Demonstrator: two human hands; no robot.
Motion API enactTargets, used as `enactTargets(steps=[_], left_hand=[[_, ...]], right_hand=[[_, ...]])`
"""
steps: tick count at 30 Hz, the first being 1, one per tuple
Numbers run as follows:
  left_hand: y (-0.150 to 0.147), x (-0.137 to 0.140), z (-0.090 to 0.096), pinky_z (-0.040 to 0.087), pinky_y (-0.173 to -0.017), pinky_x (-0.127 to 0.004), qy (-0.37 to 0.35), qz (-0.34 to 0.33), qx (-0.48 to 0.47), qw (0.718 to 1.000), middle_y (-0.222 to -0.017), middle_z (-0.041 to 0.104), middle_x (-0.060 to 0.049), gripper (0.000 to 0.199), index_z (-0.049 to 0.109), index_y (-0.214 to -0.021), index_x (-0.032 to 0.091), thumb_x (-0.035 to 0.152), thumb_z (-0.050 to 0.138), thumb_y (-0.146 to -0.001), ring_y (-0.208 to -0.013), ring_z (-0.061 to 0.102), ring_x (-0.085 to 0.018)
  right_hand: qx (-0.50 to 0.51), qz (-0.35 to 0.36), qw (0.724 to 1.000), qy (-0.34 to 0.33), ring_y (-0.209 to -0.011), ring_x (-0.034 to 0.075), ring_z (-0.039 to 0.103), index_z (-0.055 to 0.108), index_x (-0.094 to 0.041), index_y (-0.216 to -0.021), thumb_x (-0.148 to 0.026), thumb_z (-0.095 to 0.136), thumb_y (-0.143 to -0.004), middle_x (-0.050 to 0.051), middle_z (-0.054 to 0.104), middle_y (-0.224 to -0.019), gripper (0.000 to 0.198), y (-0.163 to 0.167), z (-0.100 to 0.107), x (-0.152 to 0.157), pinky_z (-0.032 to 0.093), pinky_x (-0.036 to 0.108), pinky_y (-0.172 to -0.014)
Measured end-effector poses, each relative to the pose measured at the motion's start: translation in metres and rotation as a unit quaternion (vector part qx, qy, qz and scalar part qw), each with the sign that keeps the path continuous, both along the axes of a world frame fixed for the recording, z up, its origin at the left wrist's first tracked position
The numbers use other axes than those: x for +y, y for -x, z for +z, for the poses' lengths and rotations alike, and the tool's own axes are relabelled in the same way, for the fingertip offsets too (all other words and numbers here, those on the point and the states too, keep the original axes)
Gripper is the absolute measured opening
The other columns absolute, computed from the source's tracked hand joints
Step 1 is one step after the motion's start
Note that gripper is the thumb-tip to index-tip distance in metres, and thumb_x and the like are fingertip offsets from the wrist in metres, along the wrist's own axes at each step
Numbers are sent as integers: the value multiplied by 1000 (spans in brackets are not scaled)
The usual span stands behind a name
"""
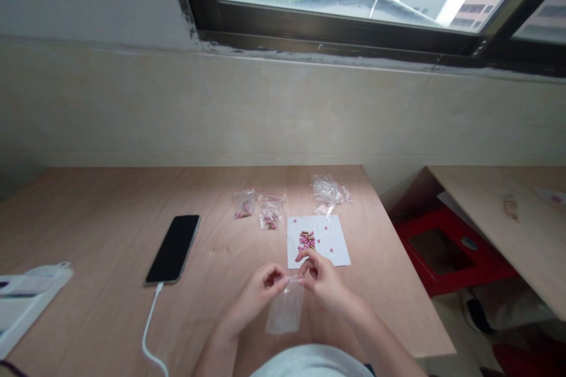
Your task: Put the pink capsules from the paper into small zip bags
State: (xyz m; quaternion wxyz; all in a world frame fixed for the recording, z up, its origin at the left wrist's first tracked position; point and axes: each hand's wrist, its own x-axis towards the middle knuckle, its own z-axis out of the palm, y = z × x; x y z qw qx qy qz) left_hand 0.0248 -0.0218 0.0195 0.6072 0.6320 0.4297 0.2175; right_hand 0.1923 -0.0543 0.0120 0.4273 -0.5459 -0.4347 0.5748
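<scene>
Between my two hands is a small clear plastic bag point(284, 311), hanging toward my body. My left hand point(264, 286) pinches its upper edge from the left, and my right hand point(319, 275) pinches the same edge from the right. Just beyond my right fingers lies a square of white paper point(339, 240). On it sits a heap of pink beads point(304, 242) with gold tube-shaped pieces among them, and a few beads lie scattered apart. Two small zip bags, a left one point(243, 205) and a right one point(270, 214), hold pink and gold pieces beyond my hands.
Crumpled clear bags point(327, 189) lie behind the paper. A phone point(173, 249) with a white cable point(145, 333) is on the left of the table. A white plastic item point(38, 294) lies far left. Right of the table edge stand a red stool point(442, 247) and another table point(522, 212).
</scene>
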Motion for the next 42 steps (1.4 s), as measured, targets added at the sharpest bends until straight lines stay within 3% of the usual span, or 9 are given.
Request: enactTargets(steps=[3, 7, 11, 15, 19, 27, 34, 42], left_hand=[[-1, 2, -5, 36, -56, -20, 45, 11, -21, 999, -64, 49, 3, 25, 54, -71, 14, 38, 56, -73, -60, 45, -10], [2, 2, -3, 36, -55, -20, 76, -23, -15, 997, -66, 51, 2, 26, 56, -74, 13, 39, 58, -71, -61, 45, -10], [4, 2, 4, 37, -58, -21, 41, -46, 14, 998, -68, 53, 1, 23, 58, -71, 13, 36, 54, -73, -63, 46, -12], [1, 3, 11, 37, -63, -23, -4, -46, 3, 999, -70, 54, 0, 23, 58, -68, 14, 33, 49, -77, -70, 48, -14], [-3, 1, 15, 35, -63, -23, -4, -45, 2, 999, -68, 52, 1, 23, 56, -66, 14, 33, 49, -77, -68, 47, -14], [-14, -7, 20, 30, -54, -20, 111, -86, -62, 988, -65, 40, 4, 26, 47, -68, 15, 39, 45, -79, -60, 36, -10], [-16, -1, 12, 28, -56, -21, 52, -58, -22, 997, -62, 34, 4, 32, 41, -59, 15, 40, 44, -79, -62, 34, -10], [-4, -1, 12, 33, -61, -21, 89, -55, -40, 994, -68, 43, 3, 27, 48, -71, 14, 40, 46, -79, -67, 40, -11]], right_hand=[[-7, -32, 999, 0, -47, 9, 40, 48, -21, -79, -15, 63, -56, -4, 53, -57, 27, -3, -1, 1, 27, 21, -46], [-11, -59, 998, -9, -52, 11, 43, 50, -20, -78, -26, 65, -59, -2, 54, -62, 25, -5, -7, 1, 30, 22, -48], [4, -72, 997, -3, -55, 11, 45, 54, -20, -77, -29, 66, -61, -1, 55, -65, 22, -5, -13, 0, 33, 23, -52], [14, -38, 999, 31, -53, 10, 44, 58, -17, -68, -31, 66, -61, -2, 53, -59, 18, -3, -19, -2, 33, 23, -53], [40, -25, 997, 66, -52, 10, 44, 59, -16, -62, -32, 66, -60, -2, 53, -55, 18, 1, -24, -6, 33, 23, -54], [107, -46, 991, 67, -51, 10, 42, 56, -16, -52, -23, 70, -50, -3, 51, -50, 17, 1, -9, -6, 32, 22, -53], [142, -26, 987, 67, -56, 10, 46, 57, -15, -63, -33, 69, -57, -1, 55, -59, 22, 2, -5, -4, 34, 23, -57], [150, -95, 983, 53, -51, 10, 44, 51, -17, -56, -33, 71, -52, -3, 51, -53, 26, -10, -8, 0, 33, 23, -54]])
